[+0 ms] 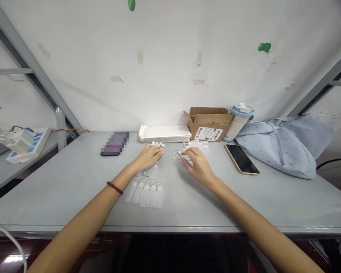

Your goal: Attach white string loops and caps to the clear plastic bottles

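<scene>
My left hand [150,156] is palm down on the table beside a cluster of small white pieces [158,144]. Its fingers are closed together, and what they hold, if anything, is hidden. Just below it lies a translucent white tag-like sleeve [151,172] with a thin string. Nearer the front, several similar sleeves [144,195] lie side by side in a row, strings pointing away from me. My right hand [199,163] reaches over a loose pile of translucent sleeves [205,147] with strings and small white ends. Its thumb and forefinger are apart at the pile's left side.
Along the wall stand a stack of white trays [166,133], an open cardboard box [211,123] and a blue-lidded cup [237,121]. A phone [242,159] and a pale blue cloth bag [278,146] lie right; a blurred dark device [115,144] and power strip [31,144] left.
</scene>
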### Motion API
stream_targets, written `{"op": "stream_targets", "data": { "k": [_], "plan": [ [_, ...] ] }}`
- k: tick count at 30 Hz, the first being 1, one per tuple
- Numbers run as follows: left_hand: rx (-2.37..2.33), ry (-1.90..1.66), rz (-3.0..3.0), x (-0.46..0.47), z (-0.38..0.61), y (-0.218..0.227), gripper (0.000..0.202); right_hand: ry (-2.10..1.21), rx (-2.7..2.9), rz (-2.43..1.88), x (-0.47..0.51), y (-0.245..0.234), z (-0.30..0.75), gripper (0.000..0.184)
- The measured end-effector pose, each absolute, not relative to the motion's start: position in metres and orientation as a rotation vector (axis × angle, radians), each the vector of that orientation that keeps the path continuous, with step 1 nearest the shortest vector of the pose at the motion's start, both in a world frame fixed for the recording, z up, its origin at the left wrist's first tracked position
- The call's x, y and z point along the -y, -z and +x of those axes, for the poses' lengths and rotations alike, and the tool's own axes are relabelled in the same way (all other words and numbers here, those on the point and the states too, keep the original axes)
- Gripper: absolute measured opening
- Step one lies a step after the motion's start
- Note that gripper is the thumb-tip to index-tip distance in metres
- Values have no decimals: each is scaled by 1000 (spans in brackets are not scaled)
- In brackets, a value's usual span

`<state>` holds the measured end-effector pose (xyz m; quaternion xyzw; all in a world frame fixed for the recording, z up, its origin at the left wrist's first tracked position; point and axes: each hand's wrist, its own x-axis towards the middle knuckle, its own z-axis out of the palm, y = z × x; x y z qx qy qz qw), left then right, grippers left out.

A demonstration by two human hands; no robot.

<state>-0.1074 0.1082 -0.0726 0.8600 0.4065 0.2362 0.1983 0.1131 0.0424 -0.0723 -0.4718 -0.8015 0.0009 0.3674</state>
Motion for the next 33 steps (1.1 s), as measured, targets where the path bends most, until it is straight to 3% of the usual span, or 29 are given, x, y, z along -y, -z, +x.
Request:
{"op": "stream_targets", "data": {
  "k": [5,9,18,28,33],
  "plan": [
    [-1136,-624,2466,-109,-108,73,39,-660,2312,-994,-13,61,91,24],
    [-1174,-668,2437,-108,-108,70,39,-804,2527,-799,8,56,76,27],
    [-1324,-969,1986,-102,-104,60,20,-712,2659,-739,9,60,75,20],
    [-1063,-959,1521,-83,-99,41,35,-159,2631,-1043,-5,65,85,26],
    [-1028,-865,1520,-79,-100,39,31,-22,2485,-1029,-11,68,90,24]
  ]
}}
